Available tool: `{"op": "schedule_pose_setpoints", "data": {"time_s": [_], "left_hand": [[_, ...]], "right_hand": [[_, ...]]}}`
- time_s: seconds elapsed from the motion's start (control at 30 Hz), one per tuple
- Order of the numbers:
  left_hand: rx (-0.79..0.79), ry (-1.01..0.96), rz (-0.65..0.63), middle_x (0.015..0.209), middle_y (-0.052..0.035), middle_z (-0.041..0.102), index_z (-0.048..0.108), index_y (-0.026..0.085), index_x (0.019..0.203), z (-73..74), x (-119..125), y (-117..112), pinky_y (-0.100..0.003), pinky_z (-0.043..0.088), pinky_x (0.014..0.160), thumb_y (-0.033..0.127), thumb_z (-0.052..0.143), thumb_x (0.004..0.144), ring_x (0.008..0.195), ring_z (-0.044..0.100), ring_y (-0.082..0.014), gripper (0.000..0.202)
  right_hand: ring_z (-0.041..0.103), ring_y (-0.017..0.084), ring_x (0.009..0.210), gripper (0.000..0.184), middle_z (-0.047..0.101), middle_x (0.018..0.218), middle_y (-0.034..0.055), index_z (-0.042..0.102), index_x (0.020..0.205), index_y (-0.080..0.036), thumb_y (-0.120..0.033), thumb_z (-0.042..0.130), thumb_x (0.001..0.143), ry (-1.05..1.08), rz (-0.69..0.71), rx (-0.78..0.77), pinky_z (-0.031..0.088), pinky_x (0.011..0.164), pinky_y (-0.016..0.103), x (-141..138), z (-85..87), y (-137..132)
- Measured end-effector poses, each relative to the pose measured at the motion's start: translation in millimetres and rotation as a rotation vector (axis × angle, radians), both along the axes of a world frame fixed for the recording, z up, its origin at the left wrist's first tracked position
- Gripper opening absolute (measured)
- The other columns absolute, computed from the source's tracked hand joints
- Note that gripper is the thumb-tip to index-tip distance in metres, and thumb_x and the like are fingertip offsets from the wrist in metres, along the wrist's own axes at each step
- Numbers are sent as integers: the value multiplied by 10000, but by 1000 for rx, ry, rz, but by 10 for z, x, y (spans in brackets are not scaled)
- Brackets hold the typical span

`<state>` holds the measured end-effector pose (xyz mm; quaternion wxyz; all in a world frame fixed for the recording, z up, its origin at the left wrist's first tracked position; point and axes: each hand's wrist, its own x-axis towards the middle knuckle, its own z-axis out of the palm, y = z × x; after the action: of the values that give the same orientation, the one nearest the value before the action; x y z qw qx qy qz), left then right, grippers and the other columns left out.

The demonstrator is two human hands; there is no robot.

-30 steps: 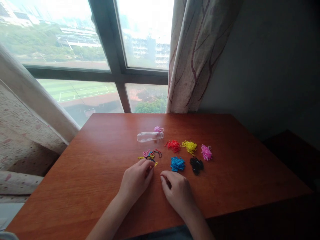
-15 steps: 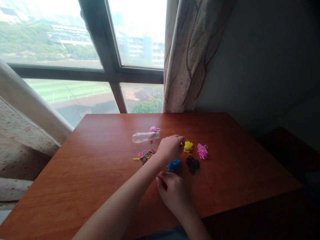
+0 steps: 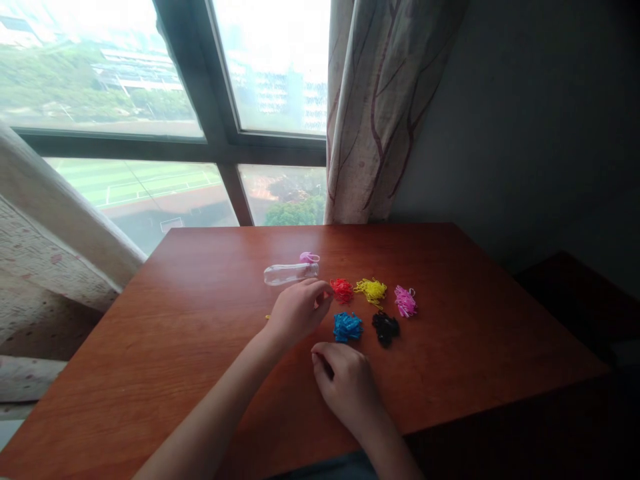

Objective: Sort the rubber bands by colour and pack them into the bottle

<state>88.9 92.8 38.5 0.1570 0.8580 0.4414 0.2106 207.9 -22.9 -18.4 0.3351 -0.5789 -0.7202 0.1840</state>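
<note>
My left hand [image 3: 303, 307] is over the table, its fingers curled with a small gap between thumb and forefinger, and nothing visible in them. Beside its fingertips lies a pile of red rubber bands [image 3: 342, 291]. My right hand [image 3: 347, 380] rests nearer me, thumb and forefinger pressed together; whatever they may hold is hidden. Just beyond it are the blue rubber bands [image 3: 347, 327], with black rubber bands [image 3: 385, 329] to their right. Farther back lie yellow rubber bands [image 3: 371, 291] and pink rubber bands [image 3: 405, 301]. My left hand and wrist mostly cover the mixed bands.
A clear plastic bottle [image 3: 287, 274] lies on its side behind my left hand, a pink cap with a loop [image 3: 309, 257] beside it. The wooden table [image 3: 165, 347] meets a window [image 3: 280, 180] and a patterned curtain [image 3: 370, 133] at the back.
My left hand has drawn back leftward from the yellow pile, uncovering the red pile and covering most of the mixed bands. My right hand has stayed in place.
</note>
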Motion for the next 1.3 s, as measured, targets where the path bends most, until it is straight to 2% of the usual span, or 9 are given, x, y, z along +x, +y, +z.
{"op": "schedule_pose_setpoints", "data": {"time_s": [0.1, 0.2, 0.37, 0.6, 0.8, 0.97, 1.3], "left_hand": [[-30, -47, 20, 839, -13, 693, 679, 208, 908, -26, -351, -182, -221, 422, 601, 226, 517, 892, 664, 600, -125, 163], [-56, -85, 94, 809, -8, 681, 676, 211, 936, -129, -652, -347, -225, 430, 600, 257, 518, 899, 626, 576, -123, 169], [-88, -87, 162, 898, -26, 714, 664, 220, 937, -339, -911, -521, -253, 482, 708, 293, 490, 924, 774, 653, -162, 188], [-61, 26, 201, 939, -7, 722, 649, 248, 945, -378, -899, -572, -263, 481, 697, 286, 473, 930, 816, 681, -181, 181], [-67, 6, 175, 974, -11, 723, 648, 244, 924, -359, -902, -578, -258, 491, 717, 248, 470, 923, 861, 685, -183, 178], [-67, -13, 172, 978, -8, 730, 656, 250, 915, -330, -884, -579, -250, 499, 721, 243, 474, 917, 860, 692, -179, 181], [-57, -37, 174, 970, -6, 739, 675, 258, 917, -326, -882, -576, -242, 504, 709, 247, 492, 901, 854, 696, -176, 184]], "right_hand": [[641, 162, 770, 175, 696, 801, 5, 640, 880, -225, -149, 486, 914, -33, 4, -14, 387, 699, 245, -8, 31, 2], [640, 161, 776, 173, 699, 812, 3, 640, 880, -228, -146, 492, 915, -80, -4, -28, 388, 704, 245, -20, 58, 3], [647, 161, 783, 176, 706, 825, 1, 652, 903, -234, -145, 501, 917, -110, -17, -38, 393, 706, 246, -27, 68, -5], [662, 177, 735, 155, 706, 774, 9, 658, 941, -229, -144, 532, 910, -193, -105, -67, 387, 648, 251, -192, 66, 78], [700, 204, 744, 159, 742, 824, 42, 649, 1049, -217, -191, 571, 913, -246, -196, -88, 384, 593, 257, -425, 82, 253], [698, 194, 693, 87, 732, 733, 29, 655, 959, -226, -215, 586, 907, -225, -232, -91, 347, 552, 254, -493, 84, 343], [672, 168, 683, 98, 718, 755, 9, 634, 849, -226, -175, 572, 906, -227, -206, -52, 322, 565, 257, -490, 45, 319]]}}
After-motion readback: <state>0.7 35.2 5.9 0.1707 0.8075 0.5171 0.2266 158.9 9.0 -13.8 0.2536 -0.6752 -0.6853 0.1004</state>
